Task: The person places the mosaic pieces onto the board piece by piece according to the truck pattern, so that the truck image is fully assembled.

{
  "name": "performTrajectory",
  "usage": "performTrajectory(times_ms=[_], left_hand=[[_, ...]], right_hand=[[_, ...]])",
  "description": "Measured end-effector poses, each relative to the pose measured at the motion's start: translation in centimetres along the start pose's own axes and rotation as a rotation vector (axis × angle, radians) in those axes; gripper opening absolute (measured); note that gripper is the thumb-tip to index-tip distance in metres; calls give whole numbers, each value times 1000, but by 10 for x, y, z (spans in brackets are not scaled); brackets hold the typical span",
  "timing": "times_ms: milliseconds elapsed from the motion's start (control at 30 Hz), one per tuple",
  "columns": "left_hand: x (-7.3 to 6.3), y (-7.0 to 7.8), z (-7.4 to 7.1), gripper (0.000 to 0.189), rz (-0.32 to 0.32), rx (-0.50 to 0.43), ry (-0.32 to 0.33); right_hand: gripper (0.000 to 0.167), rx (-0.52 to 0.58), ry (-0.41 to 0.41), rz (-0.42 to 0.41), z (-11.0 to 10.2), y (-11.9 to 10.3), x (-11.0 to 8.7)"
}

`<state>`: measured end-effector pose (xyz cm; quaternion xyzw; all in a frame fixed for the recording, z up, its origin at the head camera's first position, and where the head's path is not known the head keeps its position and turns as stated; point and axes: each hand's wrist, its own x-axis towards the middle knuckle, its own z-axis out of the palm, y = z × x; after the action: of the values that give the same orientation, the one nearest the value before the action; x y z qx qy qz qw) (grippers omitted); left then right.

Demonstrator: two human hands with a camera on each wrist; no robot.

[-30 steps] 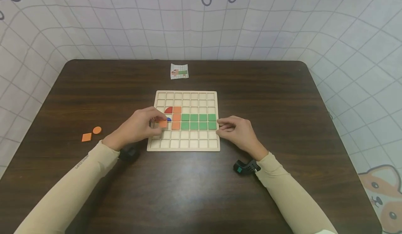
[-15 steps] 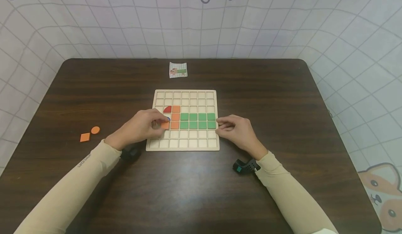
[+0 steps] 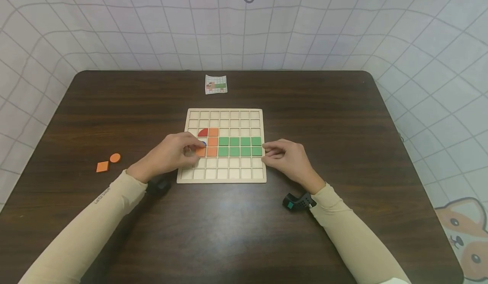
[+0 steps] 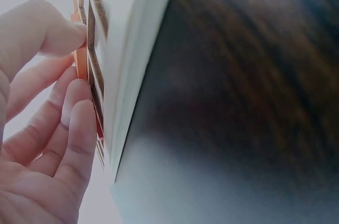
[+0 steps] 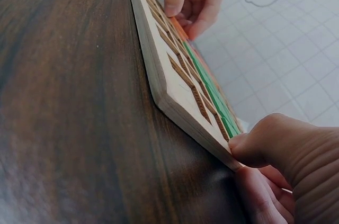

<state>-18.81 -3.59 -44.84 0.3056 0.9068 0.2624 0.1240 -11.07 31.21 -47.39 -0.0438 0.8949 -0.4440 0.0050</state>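
A wooden grid board lies flat on the table. My left hand reaches over its left side and pinches an orange square tile between thumb and fingers. That tile sits in or on a cell just left of a column of orange tiles. Above it are a red quarter-circle piece and a blue piece, partly covered by my fingers. Green square tiles fill two rows to the right. With my right hand, I grip the board's right edge between thumb and fingers.
Left of my left forearm lie a loose orange round piece and an orange square piece. A small printed pattern card lies beyond the board. The dark wooden table meets a grid-patterned cloth backdrop.
My left hand has moved slightly right, bringing the orange square tile up against the orange column and down to the board. The right hand has stayed on the board's edge.
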Motion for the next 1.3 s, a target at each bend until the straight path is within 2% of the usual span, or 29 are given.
performTrajectory(times_ms=[367,733,833,1033,1233,1300], left_hand=[[-4,-2,-1,36,-8,1,5],[-10,-5,-5,31,23,-1,37],[-13,-5,-10,28,23,-7,49],[-25,-11,-25,29,-16,45,78],[-43,-25,-39,30,-3,70,131],[-49,-32,-44,31,-16,84,135]], right_hand=[[32,5,-8,-4,2,-3,0],[31,19,-20,-9,4,-6,1],[31,14,-22,-8,4,-5,1],[31,0,-13,-1,3,-5,2],[32,-2,-15,25,2,-2,1],[33,1,-21,33,1,-2,0]])
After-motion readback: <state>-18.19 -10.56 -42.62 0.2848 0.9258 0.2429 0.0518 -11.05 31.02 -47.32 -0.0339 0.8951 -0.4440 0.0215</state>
